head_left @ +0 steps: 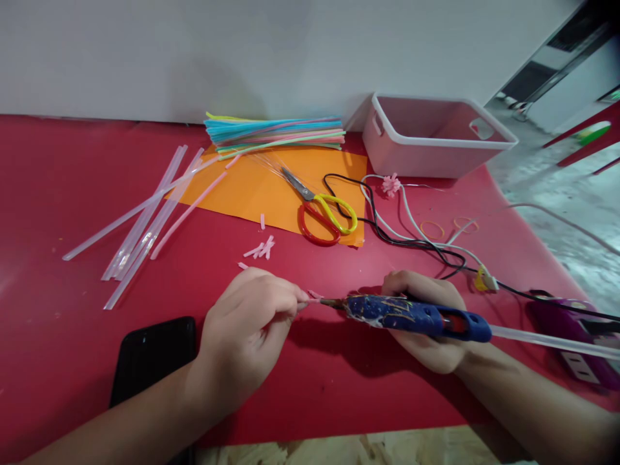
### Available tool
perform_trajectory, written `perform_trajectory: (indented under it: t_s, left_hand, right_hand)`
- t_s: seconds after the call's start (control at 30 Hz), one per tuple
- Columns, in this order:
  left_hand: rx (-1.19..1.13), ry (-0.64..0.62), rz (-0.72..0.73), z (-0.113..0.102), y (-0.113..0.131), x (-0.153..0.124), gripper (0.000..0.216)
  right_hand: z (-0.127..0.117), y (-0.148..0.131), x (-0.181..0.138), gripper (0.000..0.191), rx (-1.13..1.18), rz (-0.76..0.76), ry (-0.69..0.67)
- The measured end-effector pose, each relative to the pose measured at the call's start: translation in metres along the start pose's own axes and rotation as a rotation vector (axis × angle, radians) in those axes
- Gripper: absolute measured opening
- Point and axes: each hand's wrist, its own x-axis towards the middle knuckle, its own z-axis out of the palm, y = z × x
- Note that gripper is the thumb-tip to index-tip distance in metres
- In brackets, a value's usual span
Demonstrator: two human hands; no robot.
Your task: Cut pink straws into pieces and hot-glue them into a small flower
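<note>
In my right hand (431, 294) is a blue hot glue gun (402, 314), its nozzle pointing left and a long clear glue stick (542, 339) coming out of its back end. My left hand (252, 323) pinches a small pink piece of pipe cleaner (314, 300) by one end. The other end of that piece is at the nozzle tip; whether they touch I cannot tell. Just beyond my left hand, several short pink pieces (264, 247) lie on the red table (290, 400). Further back, a pink flower-like cluster (391, 185) rests by the cords.
Scissors (320, 213) with red and yellow handles lie on orange paper (256, 194). Behind are a pipe cleaner bundle (276, 134) and a pink bin (436, 148). Glue sticks (150, 226) and a black phone (152, 355) are left. Cords (411, 242) and a purple power strip (576, 342) are right.
</note>
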Motion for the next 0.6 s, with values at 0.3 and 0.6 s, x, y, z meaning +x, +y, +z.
perform_trajectory:
  t_s: [0.3,0.6]
  left_hand:
    - [0.012,-0.004,-0.057,-0.0006,0.0008,0.0001,0.028]
    - [0.026,-0.003,-0.042,-0.0011,0.0029,0.0024,0.027]
  right_hand:
    - [0.0002,-0.0016,-0.0005,0.017,0.017,0.014,-0.021]
    - [-0.0014,-0.0014,-0.0007,0.016,0.009,0.026,-0.028]
